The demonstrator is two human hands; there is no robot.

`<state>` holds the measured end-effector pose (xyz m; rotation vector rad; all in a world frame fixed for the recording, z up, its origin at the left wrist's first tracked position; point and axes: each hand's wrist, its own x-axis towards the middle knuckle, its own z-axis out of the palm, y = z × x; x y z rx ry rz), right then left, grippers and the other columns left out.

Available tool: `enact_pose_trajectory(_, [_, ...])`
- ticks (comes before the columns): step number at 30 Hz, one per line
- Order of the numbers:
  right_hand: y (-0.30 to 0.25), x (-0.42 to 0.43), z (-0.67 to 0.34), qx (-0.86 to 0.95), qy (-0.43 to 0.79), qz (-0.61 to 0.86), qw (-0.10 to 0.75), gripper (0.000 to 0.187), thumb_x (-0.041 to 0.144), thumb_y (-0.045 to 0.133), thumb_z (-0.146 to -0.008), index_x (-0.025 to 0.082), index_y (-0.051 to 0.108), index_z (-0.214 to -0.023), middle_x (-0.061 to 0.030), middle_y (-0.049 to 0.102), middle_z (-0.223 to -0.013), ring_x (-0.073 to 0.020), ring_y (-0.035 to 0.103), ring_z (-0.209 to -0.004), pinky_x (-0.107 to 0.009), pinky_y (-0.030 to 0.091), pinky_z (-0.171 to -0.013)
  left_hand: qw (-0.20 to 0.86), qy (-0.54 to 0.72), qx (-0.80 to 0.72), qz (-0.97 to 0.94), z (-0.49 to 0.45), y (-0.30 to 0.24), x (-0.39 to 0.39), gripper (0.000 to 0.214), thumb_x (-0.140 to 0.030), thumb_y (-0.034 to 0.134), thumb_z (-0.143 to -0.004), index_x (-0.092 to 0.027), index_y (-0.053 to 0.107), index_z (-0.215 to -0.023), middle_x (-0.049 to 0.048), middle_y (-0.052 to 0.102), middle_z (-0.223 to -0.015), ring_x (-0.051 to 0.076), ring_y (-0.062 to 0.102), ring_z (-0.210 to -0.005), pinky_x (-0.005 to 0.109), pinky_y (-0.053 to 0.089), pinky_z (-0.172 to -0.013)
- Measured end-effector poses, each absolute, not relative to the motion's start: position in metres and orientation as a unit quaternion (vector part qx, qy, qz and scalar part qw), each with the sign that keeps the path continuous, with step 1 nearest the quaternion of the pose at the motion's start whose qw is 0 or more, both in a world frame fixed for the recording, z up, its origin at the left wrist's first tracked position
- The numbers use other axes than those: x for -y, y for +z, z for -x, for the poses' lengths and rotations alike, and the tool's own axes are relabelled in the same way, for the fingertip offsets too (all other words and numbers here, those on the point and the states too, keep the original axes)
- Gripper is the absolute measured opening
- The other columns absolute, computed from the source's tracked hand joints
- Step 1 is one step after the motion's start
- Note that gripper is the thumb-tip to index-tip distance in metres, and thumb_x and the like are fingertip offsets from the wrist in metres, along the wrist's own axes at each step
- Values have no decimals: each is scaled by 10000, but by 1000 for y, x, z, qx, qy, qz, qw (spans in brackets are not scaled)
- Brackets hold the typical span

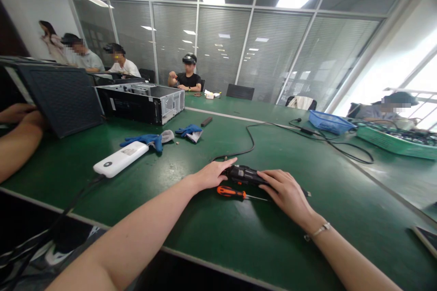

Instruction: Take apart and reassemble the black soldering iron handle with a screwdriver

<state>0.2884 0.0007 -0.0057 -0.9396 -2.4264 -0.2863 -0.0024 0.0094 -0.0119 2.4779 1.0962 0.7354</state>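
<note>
A black corded power tool (pixel 244 174) lies on the green table (pixel 211 232) in front of me. My left hand (pixel 212 174) rests at its left end with fingers stretched out and touching it. My right hand (pixel 286 191) lies over its right end, fingers curled down on the body. Just in front of the tool lies an orange-handled screwdriver (pixel 231 192), its thin shaft pointing right under my right hand. The tool's black cable (pixel 252 138) runs away across the table.
A white power strip (pixel 120 159) and blue gloves (pixel 146 140) lie to the left, an open computer case (pixel 143 100) behind them. Another person's arm (pixel 17 141) is at far left. Blue basket (pixel 329 122) and green tray (pixel 392 141) sit right; other people sit around the table.
</note>
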Motion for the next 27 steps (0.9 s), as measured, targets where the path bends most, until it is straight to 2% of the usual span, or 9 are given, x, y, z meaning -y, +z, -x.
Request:
enact_pose_trajectory(4, [-4, -3, -289, 894, -83, 363, 250, 334, 343, 520, -944, 244, 614, -1249, -83, 688, -1121, -223, 648, -958, -376, 522, -812, 166, 255, -389, -870, 2, -12, -9, 727, -46, 591, -810, -170, 336, -1480, 114, 555, -1383, 248, 535, -1270, 364, 401, -1079])
enact_pose_trajectory(9, [-2, -3, -291, 899, -114, 324, 270, 322, 313, 520, -948, 268, 612, -1253, -78, 664, -1194, -236, 620, -1046, -417, 478, -908, 163, 251, -391, -870, 2, -12, -10, 705, -24, 579, -807, -143, 360, -1466, 124, 586, -1346, 251, 558, -1243, 366, 404, -1077])
enact_pose_trajectory(13, [-3, -4, -295, 886, -75, 360, 284, 336, 341, 522, -945, 246, 612, -1254, -85, 683, -1140, -229, 640, -973, -392, 517, -842, 163, 251, -400, -867, 1, -10, -8, 726, -45, 617, -801, -129, 348, -1470, 141, 571, -1359, 261, 561, -1238, 369, 408, -1074])
enact_pose_trajectory(17, [-5, -6, -297, 890, -59, 358, 275, 334, 351, 533, -938, 247, 622, -1243, -83, 682, -1132, -234, 636, -969, -398, 518, -838, 170, 255, -392, -868, 2, -9, -8, 723, -39, 604, -810, -172, 348, -1473, 105, 575, -1364, 242, 547, -1256, 360, 396, -1085])
enact_pose_trajectory(21, [-7, -6, -293, 897, -63, 352, 261, 320, 339, 546, -932, 244, 633, -1225, -87, 683, -1127, -242, 630, -977, -410, 513, -845, 175, 252, -388, -869, 2, -10, -8, 712, -34, 592, -812, -168, 358, -1470, 102, 596, -1340, 235, 567, -1234, 346, 405, -1075])
enact_pose_trajectory(27, [-12, -8, -291, 896, -65, 351, 264, 323, 326, 544, -932, 235, 629, -1230, -98, 678, -1134, -248, 628, -985, -415, 518, -850, 157, 238, -384, -878, 1, -10, -8, 654, -42, 598, -809, -193, 444, -1426, 80, 575, -1368, 231, 577, -1216, 331, 398, -1076])
